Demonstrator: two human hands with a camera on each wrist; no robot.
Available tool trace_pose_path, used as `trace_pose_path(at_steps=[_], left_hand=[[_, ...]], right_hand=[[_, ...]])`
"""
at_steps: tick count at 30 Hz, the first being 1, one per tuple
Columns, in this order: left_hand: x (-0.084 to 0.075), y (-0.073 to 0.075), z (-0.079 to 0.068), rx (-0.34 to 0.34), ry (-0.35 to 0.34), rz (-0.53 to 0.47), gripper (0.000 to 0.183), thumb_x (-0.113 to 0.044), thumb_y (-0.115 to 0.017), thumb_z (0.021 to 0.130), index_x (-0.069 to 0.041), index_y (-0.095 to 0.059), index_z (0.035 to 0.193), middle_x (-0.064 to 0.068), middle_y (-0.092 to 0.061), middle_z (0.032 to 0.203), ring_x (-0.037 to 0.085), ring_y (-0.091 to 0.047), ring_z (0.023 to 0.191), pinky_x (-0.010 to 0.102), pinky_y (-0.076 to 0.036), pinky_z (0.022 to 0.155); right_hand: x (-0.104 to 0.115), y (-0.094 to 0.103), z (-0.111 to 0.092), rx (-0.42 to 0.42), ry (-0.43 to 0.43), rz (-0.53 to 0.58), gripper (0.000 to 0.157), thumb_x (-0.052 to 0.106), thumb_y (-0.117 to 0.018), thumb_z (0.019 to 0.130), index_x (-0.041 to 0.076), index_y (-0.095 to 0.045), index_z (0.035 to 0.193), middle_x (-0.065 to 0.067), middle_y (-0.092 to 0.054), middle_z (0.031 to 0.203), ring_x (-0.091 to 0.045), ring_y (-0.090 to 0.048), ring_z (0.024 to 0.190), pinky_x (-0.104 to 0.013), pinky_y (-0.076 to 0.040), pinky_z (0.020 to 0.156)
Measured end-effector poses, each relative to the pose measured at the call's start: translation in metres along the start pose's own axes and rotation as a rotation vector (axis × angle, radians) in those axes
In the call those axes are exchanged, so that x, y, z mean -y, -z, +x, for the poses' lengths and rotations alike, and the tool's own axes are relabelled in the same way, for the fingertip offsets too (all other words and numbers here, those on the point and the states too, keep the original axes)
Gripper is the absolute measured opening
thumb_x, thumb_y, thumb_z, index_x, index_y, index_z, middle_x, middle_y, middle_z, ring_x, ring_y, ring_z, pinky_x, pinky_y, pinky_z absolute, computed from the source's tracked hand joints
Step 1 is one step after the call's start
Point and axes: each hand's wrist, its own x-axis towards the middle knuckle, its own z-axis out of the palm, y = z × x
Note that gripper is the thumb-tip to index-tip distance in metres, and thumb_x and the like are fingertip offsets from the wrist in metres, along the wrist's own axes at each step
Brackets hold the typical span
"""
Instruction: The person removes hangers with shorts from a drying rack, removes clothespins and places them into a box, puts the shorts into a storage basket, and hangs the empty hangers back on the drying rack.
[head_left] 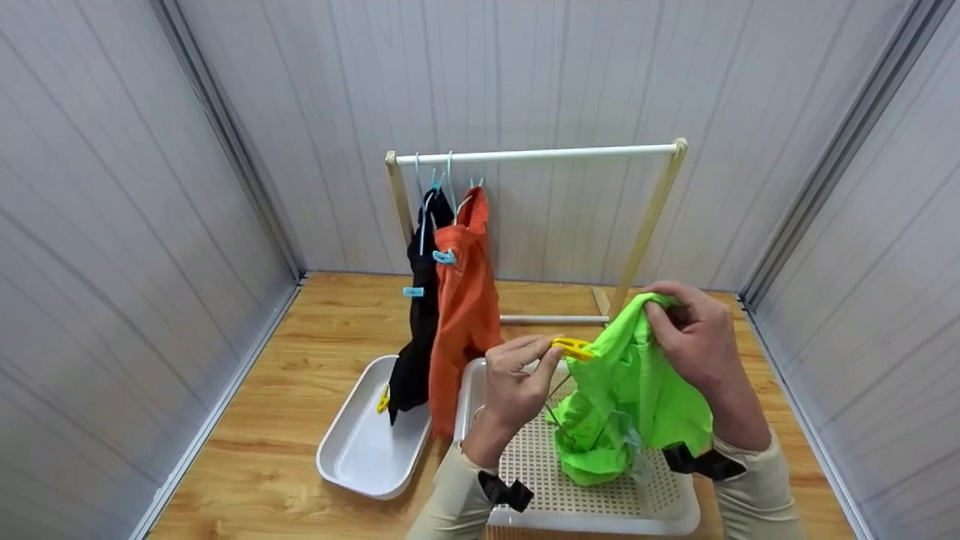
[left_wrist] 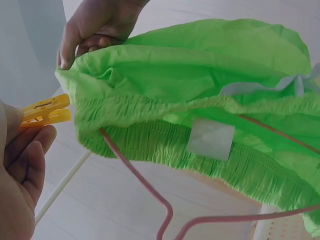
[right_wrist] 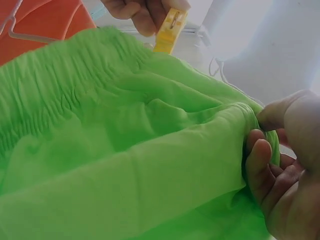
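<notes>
Bright green shorts (head_left: 622,375) with a gathered elastic waistband (left_wrist: 145,145) hang over the basket, bunched in their lower part. My right hand (head_left: 697,337) pinches the cloth near the top edge. Between thumb and fingers, my left hand (head_left: 521,375) holds a yellow clothespin (head_left: 572,348), its tip right at the waistband's corner. A pink wire hanger (left_wrist: 150,187) runs inside the waistband, with a white label (left_wrist: 211,139) beside it. Pale drawstring (left_wrist: 265,88) shows at the waist in the left wrist view.
Behind stands a rack with a white rail (head_left: 540,155). Black clothing (head_left: 424,322) and orange pants (head_left: 465,300) hang at its left, with light blue clothespins. A white tray (head_left: 364,457) holds a yellow clothespin (head_left: 383,399). The cream basket (head_left: 592,521) lies under my hands.
</notes>
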Motion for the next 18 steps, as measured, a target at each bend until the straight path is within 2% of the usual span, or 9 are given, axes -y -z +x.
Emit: trace_pose_path(at_steps=[3, 6, 13, 18], left_hand=[[-0.001, 0.002, -0.001, -0.006, -0.003, 0.011, 0.016, 0.013, -0.072, 0.077, 0.01, -0.073, 0.093, 0.017, -0.072, 0.085, 0.022, -0.071, 0.077, 0.027, -0.055, 0.068], [-0.001, 0.005, -0.003, -0.008, 0.0, 0.03, 0.015, 0.009, -0.072, 0.079, 0.008, -0.074, 0.094, 0.014, -0.072, 0.086, 0.018, -0.07, 0.077, 0.026, -0.055, 0.066], [0.006, 0.015, -0.012, 0.017, 0.055, 0.054, 0.014, 0.0, -0.071, 0.085, 0.003, -0.075, 0.098, 0.01, -0.073, 0.092, 0.015, -0.07, 0.082, 0.027, -0.055, 0.069], [0.008, 0.027, -0.018, 0.023, 0.082, 0.035, 0.011, 0.006, -0.071, 0.081, 0.006, -0.073, 0.092, 0.012, -0.072, 0.085, 0.015, -0.068, 0.072, 0.025, -0.054, 0.062]], right_hand=[[-0.004, 0.002, -0.003, -0.01, -0.015, 0.003, 0.021, -0.011, -0.063, 0.086, 0.002, -0.071, 0.1, -0.005, -0.064, 0.073, -0.007, -0.046, 0.048, -0.017, -0.036, 0.043], [-0.005, 0.004, -0.005, -0.012, -0.012, 0.0, 0.019, -0.009, -0.063, 0.087, 0.003, -0.071, 0.1, -0.004, -0.063, 0.072, -0.008, -0.046, 0.048, -0.017, -0.036, 0.043], [-0.007, 0.005, -0.007, -0.024, -0.037, -0.005, 0.019, -0.009, -0.063, 0.087, 0.002, -0.071, 0.1, -0.004, -0.063, 0.07, -0.008, -0.05, 0.05, -0.016, -0.038, 0.044], [-0.009, 0.003, -0.009, -0.028, -0.02, -0.015, 0.019, -0.009, -0.064, 0.086, 0.002, -0.071, 0.1, -0.005, -0.064, 0.072, -0.009, -0.051, 0.051, -0.016, -0.039, 0.045]])
